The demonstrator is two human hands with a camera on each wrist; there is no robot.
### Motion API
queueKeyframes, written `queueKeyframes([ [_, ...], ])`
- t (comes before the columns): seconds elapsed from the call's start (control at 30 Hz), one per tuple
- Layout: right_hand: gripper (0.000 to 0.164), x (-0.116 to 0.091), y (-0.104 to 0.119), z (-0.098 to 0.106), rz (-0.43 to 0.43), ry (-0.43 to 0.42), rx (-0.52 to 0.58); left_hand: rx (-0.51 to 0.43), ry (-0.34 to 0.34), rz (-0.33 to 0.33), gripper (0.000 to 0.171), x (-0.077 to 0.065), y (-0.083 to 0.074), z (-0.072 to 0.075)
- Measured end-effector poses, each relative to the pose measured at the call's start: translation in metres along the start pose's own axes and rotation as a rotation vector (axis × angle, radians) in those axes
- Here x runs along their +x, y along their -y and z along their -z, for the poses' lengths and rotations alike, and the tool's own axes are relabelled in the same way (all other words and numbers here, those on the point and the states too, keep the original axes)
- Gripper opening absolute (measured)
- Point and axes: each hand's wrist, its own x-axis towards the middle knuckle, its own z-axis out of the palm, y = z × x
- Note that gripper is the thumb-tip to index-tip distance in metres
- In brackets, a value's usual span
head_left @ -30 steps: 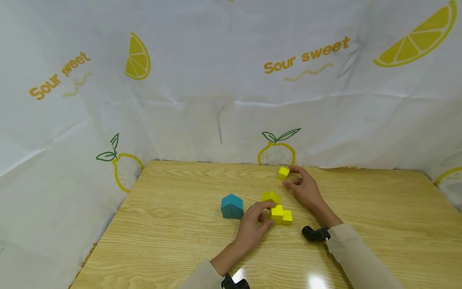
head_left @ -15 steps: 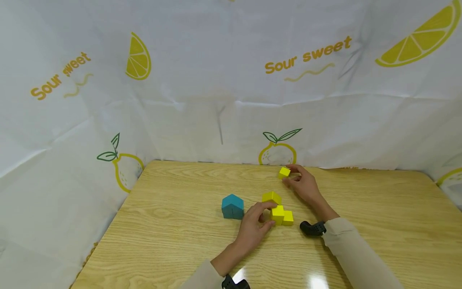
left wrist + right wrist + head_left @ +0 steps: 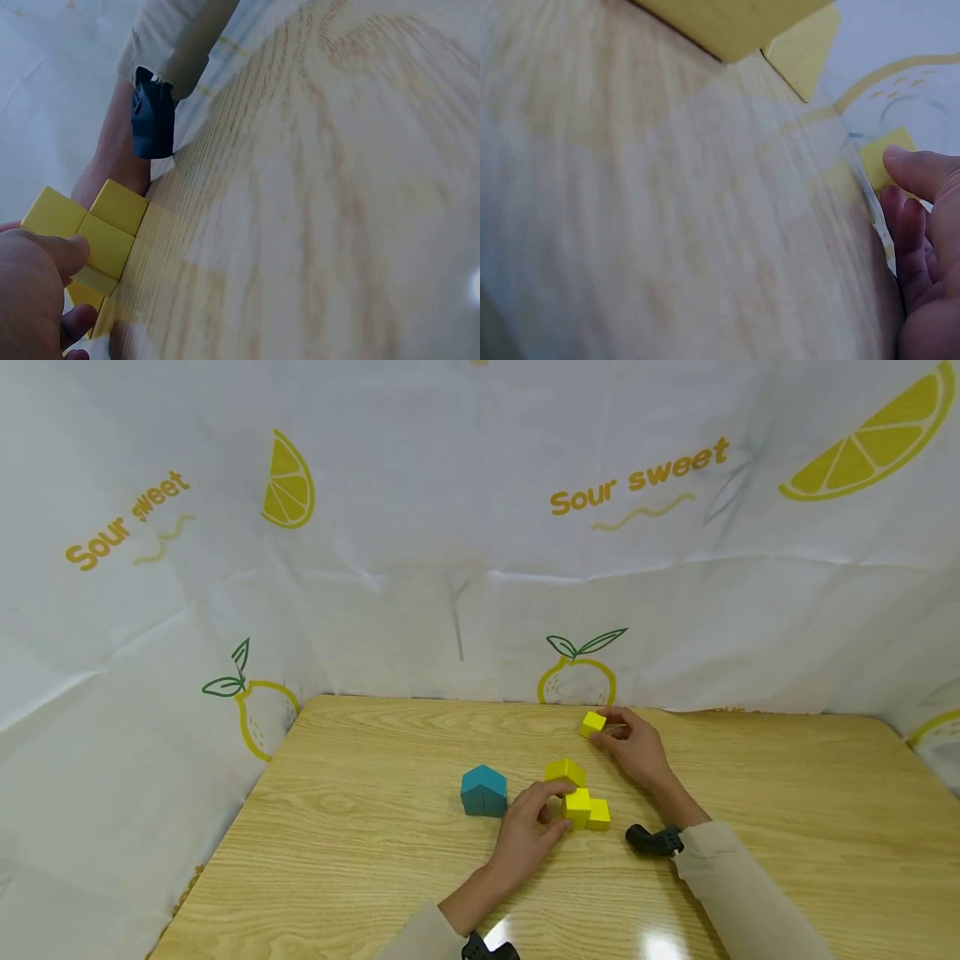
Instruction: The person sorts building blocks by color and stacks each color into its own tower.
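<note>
My left hand pinches a tall yellow block on the wooden table, its index finger at the back and thumb at the front. Against that block's right side sits a low yellow cube. Just behind stands a yellow block with a peaked top, partly hidden by the left hand. Near the table's back edge, my right hand holds a single yellow cube between thumb and index finger. The right wrist view shows the thumb on this cube, other fingers curled below.
A blue house-shaped block pair stands left of the left hand. White cloth with lemon prints hangs behind and beside the wooden table. Dark wrist cameras sit on both cuffs.
The right thumb has closed in on the far yellow cube, which has turned slightly and shifted a little nearer. The left hand and its blocks have stayed put.
</note>
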Motion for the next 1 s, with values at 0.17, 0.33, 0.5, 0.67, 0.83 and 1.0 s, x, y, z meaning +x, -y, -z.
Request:
queueKeyframes([
  [0.17, 0.047, -0.009, -0.003, 0.004, 0.006, -0.022, 0.068, -0.005, 0.007, 0.001, 0.053, -0.001, -0.001, 0.0],
  [0.33, 0.047, -0.017, -0.005, 0.007, 0.031, -0.014, 0.148, -0.002, 0.002, 0.007, 0.053, 0.0, -0.001, 0.0],
  [0.5, 0.047, -0.026, -0.004, 0.007, 0.046, 0.003, 0.165, -0.003, 0.01, 0.024, 0.052, 0.0, -0.002, 0.001],
  [0.67, 0.047, -0.038, -0.001, 0.011, 0.038, 0.019, 0.2, -0.005, 0.002, 0.015, 0.051, -0.001, -0.002, 0.001],
  [0.83, 0.045, -0.049, 0.0, 0.018, 0.031, 0.026, 0.211, -0.017, -0.006, 0.005, 0.05, -0.002, -0.002, 0.001],
  [1.0, 0.043, -0.061, 0.001, 0.024, 0.054, 0.049, 0.223, -0.013, -0.006, 0.0, 0.049, -0.002, 0.0, 0.001],
])
